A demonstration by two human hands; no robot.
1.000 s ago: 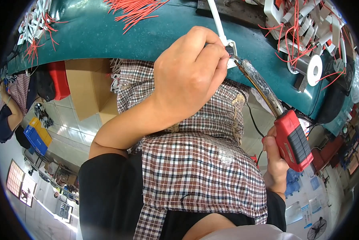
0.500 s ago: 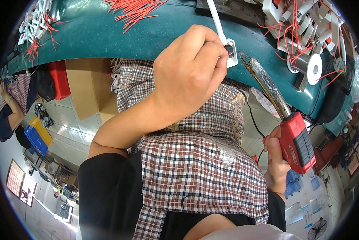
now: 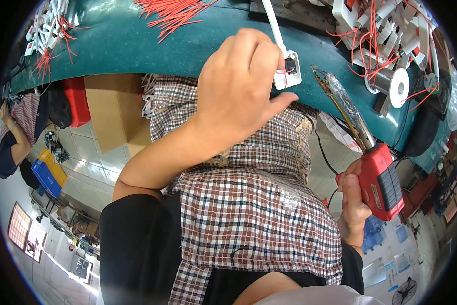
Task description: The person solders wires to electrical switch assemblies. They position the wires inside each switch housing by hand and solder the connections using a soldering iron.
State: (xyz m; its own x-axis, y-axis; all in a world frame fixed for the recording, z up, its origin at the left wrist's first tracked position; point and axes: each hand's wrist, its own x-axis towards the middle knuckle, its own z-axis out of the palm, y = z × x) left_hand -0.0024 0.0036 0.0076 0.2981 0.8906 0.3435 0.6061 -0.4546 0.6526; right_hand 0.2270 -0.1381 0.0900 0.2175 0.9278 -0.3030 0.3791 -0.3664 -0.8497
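My left hand (image 3: 238,86) is at the table edge, beside a small white plastic housing (image 3: 292,77) with a black part and a thin red wire inside. Its thumb sticks out to the right below the housing, apart from the curled fingers, whose tips lie at the housing's left side and are partly hidden. A white cable (image 3: 274,25) runs up from the housing. In my right hand (image 3: 353,198) is a red and black soldering gun (image 3: 381,183), held by its handle. Its long metal tip points up and left, a little right of the housing.
Loose red wires (image 3: 172,15) lie at the far side of the green table (image 3: 111,46). A solder spool (image 3: 399,87) stands at right by a heap of white wired housings (image 3: 391,35). More wired parts (image 3: 48,35) lie far left. A cardboard box (image 3: 106,109) is below the table.
My left thumb has moved away from the housing and stretched out, uncovering the red wire inside. The soldering gun has shifted very slightly to the right.
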